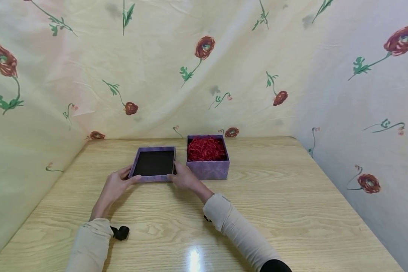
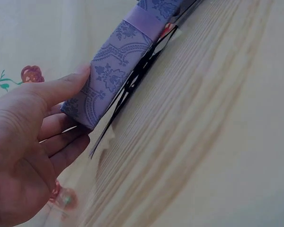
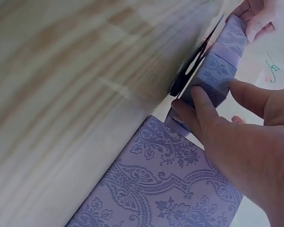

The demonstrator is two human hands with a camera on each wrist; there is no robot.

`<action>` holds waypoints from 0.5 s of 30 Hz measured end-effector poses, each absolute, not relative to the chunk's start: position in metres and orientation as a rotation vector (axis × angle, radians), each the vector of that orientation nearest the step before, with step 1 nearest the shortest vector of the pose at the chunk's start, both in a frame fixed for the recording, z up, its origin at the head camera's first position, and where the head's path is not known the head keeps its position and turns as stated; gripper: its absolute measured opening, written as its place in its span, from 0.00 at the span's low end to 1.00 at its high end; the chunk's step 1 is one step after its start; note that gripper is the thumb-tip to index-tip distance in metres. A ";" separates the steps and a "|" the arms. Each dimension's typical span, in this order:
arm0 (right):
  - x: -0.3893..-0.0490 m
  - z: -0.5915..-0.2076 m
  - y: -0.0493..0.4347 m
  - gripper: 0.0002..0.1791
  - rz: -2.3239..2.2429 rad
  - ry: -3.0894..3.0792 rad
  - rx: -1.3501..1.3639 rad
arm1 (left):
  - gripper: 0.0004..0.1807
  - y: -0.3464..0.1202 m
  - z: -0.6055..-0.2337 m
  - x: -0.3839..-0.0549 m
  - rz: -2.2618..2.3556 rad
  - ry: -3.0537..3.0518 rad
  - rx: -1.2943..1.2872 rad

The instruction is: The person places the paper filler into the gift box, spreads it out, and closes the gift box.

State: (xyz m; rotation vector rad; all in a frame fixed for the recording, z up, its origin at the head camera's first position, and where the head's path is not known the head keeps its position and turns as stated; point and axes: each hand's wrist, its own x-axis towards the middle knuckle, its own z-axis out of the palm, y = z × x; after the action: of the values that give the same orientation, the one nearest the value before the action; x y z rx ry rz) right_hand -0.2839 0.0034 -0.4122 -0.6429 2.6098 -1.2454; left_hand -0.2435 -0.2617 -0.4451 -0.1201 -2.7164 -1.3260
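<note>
Nearest, two beige cloth sleeves (image 1: 243, 228) reach in over the pale wood-grain table (image 1: 292, 211), a small black wrist device (image 1: 121, 233) showing beside the left one. On to the hands: the left hand (image 1: 117, 183) grips the near left corner, thumb on the side wall, fingers tucked underneath, and the right hand (image 1: 183, 176) pinches the near right corner. Between them, the shallow square purple patterned lid (image 1: 154, 163), black inside face up! A lilac ribbon band (image 2: 144, 22) crosses its side, and thin black strands (image 3: 181, 80) show beneath; what they are, I can't tell. The step looks like two-handed handling of the lid; the next move calls for both grips working together, level, minding those strands. Just right of it, the deeper purple patterned box (image 1: 207, 170) stands open, full of red shredded filler (image 1: 206, 148). Behind everything hangs cream flowered cloth (image 1: 163, 56).
</note>
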 end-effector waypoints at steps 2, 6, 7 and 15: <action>-0.283 -0.411 0.003 0.30 -1.244 2.625 -0.637 | 0.43 -0.262 -0.443 -0.242 -1.348 -2.717 -0.098; -0.283 -0.410 0.002 0.29 -1.298 2.617 -0.674 | 0.44 -0.263 -0.439 -0.241 -1.374 -2.702 -0.083; -0.283 -0.410 0.002 0.29 -1.310 2.618 -0.684 | 0.44 -0.264 -0.438 -0.240 -1.380 -2.696 -0.082; -0.282 -0.406 0.003 0.30 -1.392 2.582 -0.699 | 0.44 -0.262 -0.431 -0.236 -1.377 -2.631 -0.093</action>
State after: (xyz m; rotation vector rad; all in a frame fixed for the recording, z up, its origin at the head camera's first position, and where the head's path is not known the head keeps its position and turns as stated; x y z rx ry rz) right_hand -0.2823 0.0033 -0.4057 -0.6985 2.5820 -1.3919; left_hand -0.2361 -0.2615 -0.4309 -0.0934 -2.6315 -1.3771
